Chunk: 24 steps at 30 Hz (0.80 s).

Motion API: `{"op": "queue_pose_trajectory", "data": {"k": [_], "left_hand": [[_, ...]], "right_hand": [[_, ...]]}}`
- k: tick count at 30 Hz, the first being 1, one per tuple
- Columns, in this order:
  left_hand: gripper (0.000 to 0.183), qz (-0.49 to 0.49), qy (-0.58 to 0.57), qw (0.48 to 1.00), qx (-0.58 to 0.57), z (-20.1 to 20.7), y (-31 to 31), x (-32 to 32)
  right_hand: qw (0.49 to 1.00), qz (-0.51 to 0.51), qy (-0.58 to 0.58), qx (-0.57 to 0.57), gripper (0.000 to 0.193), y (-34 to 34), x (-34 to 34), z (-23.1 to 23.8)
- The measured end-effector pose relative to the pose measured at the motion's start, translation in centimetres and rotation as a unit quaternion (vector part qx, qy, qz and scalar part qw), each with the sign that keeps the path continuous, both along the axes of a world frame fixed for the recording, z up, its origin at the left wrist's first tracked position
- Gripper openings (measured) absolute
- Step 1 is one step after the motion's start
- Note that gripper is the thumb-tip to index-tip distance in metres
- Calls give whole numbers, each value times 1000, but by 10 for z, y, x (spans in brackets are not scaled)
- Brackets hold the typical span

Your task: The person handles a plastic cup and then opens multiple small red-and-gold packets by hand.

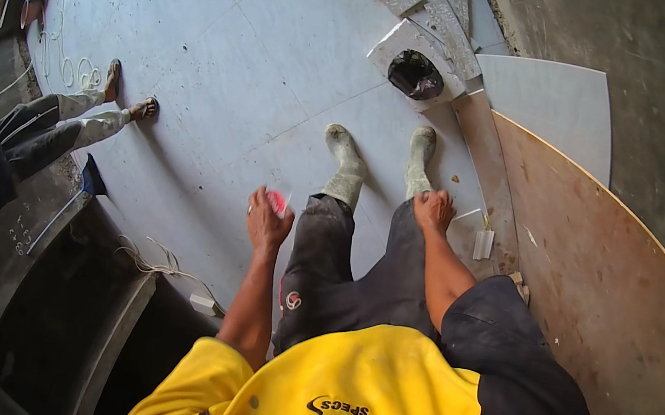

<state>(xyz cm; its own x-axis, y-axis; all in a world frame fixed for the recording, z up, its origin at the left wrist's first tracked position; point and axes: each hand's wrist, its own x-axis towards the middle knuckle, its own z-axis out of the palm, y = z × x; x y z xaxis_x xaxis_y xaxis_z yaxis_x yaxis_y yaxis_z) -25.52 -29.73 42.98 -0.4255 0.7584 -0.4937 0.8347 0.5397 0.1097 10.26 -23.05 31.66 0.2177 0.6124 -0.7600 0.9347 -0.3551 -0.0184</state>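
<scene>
Small round red thing with a clear, see-through edge [276, 201] is in my left hand [267, 221], out past the left knee, over the floor. Fingers look closed around it; too small from here to tell what it is. Right hand [434, 210] is at the other knee, fingers curled against the dark grey trousers [394, 262]. Can't tell if it's pinching the cloth or just resting there.

Under both is a floor of big pale grey tiles [200, 53], with a pair of muddy, pale grey-green boots [346, 164] planted on it. Just beyond the right boot sits a whitish squared container with a round dark opening [416, 74], and grey textured strips [453, 41] lie beside it. Off to the right there's a large brown board with a pale edge [600, 288], overlapping a smooth white panel [552, 104]. Small white ridged piece [483, 244] is near the right forearm.

Over on the left, a co-worker in sandals [144, 108] stands near a dark blue long-handled scoop [94, 178], with loops of white cable [78, 70] on the tiles past their feet.
</scene>
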Motion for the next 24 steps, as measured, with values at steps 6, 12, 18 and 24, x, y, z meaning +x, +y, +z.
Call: {"op": "queue_pose_trajectory", "data": {"k": [6,12,18,24], "left_hand": [[78,30,44,999,7,-32,-51,-7],[81,89,-24,994,62,-102,-65,39],[81,103,-55,991,65,-119,-80,34],[81,76,-76,991,77,-123,-81,30]], "right_hand": [[917,19,224,330,23,157,-57,-174],[983,163,21,82,19,233,-103,-312],[966,243,-21,81,24,217,-103,-359],[957,259,-69,107,27,221,-106,-367]]}}
